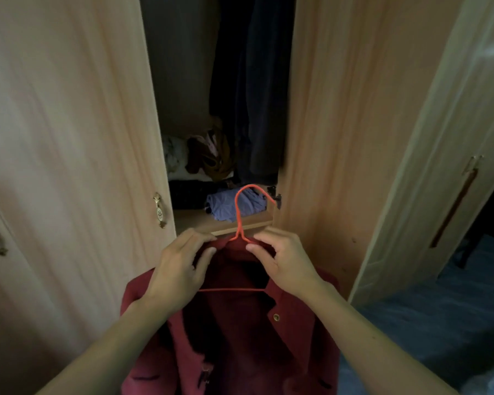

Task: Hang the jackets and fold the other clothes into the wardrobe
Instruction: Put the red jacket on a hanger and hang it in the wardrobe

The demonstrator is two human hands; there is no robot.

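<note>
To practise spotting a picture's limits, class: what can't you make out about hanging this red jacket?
Head view:
- Hanging rail: none visible; the top edge or darkness hides it.
- Hem of the red jacket: cut off by the bottom edge.
- Shoulders of the hanger: covered by the collar, the left hand and the right hand.
- The dark hanging clothes: too dim to count.

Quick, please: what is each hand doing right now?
Left hand: pinches the collar of the red jacket, beside the hanger.
Right hand: pinches the same collar.

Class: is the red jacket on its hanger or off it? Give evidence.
On. The orange wire hanger sits inside the dark red jacket, hook sticking up above the collar.
</note>
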